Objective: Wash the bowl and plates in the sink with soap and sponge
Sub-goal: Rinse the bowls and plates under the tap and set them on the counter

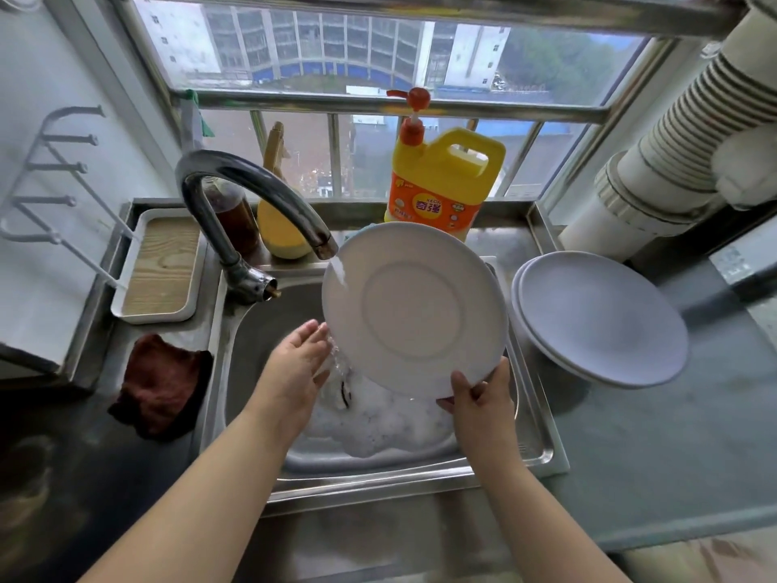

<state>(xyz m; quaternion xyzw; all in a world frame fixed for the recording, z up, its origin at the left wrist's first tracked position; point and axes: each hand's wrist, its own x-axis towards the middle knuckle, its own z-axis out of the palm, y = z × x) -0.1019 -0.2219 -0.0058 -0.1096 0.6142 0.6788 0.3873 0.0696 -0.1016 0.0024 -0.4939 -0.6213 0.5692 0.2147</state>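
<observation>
Pinching the lower rim of the white plate [414, 309], my right hand [477, 399] has its thumb on the near face and its fingers curled behind, tilting the plate up on edge over the sink [252, 351]. My left hand [300, 363] is flat, fingers straight, its fingertips beside the plate's left edge and in the falling water. I see the steel sink basin below, with white foam [378, 427] piled at its bottom under the plate. To the right, two more plates [601, 317] lie stacked face down on the counter [651, 435], just beside the sink rim and apart from the one I hold. The curved faucet [252, 191] arches from the left and its stream strikes the held plate's upper left rim. Behind the sink a yellow soap jug [445, 183] with a red pump stands on the ledge, touching the plate's top edge in view. A dark red cloth [162, 385] lies left of the sink.
</observation>
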